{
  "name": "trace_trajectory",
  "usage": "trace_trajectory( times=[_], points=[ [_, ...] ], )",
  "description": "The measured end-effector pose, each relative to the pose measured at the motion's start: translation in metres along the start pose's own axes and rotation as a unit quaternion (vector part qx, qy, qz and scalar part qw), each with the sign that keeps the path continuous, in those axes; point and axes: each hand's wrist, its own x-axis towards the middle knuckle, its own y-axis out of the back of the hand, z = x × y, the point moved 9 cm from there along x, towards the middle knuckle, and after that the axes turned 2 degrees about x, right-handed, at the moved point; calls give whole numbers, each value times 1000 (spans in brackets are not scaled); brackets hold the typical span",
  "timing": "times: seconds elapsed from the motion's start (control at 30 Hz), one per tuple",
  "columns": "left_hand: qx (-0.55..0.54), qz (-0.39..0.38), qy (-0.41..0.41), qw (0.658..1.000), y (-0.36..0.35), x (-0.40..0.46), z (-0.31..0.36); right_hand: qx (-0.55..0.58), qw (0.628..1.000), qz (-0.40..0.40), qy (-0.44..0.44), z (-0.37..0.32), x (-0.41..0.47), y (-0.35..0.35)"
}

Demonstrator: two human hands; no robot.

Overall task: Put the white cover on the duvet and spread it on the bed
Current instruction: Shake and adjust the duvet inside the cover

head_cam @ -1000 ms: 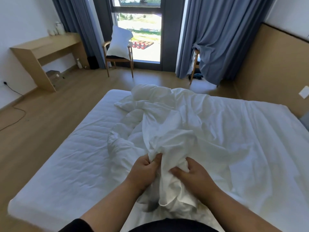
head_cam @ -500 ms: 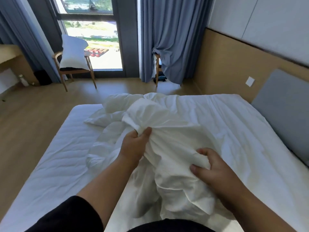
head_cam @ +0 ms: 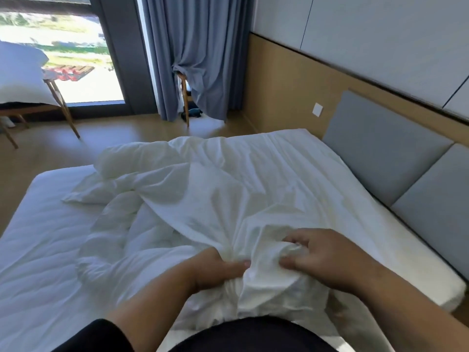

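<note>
No readable text, label or number shows anywhere.

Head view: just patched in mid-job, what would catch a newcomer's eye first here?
Both hands at the near edge of the bed: the left hand and right hand each grip bunched folds of the white cover. It lies crumpled over the middle of the bed. Beyond it, a blue curtain hangs beside the bright window.

one bed, one white cover bunched over one duvet. two hands: left hand, right hand. two chairs, one pillow, one curtain, two grey headboard pads, one wall switch.
</note>
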Motion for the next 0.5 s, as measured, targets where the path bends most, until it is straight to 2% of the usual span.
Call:
trace_trajectory(
  times=[0.07, 0.13, 0.2, 0.27, 0.33, 0.37, 0.4, 0.5],
  points=[
    [-5, 39, -19, 999, 0, -2, -1, -82, 995, 27, 49, -27, 13, 35],
    [-23, 67, -52, 996, -2, -8, 5, -139, 976, 74, 148, -71, 26, 62],
    [-67, 56, -56, 995, -4, -14, 9, -195, 925, 128, 299, -129, 36, 68],
    [-161, 21, -40, 986, -9, -16, 3, -222, 854, 147, 447, -182, 43, 47],
    [-255, 19, -37, 966, -12, -27, -4, -249, 805, 124, 525, -207, 62, 10],
    [-270, 33, -49, 961, -11, -30, -9, -252, 794, 111, 542, -208, 76, -12],
    [-249, 49, -62, 965, -9, -34, -14, -251, 796, 95, 542, -203, 91, -34],
    [-260, 105, -124, 952, -8, -46, -16, -263, 847, 33, 461, -166, 124, -90]
  ],
)
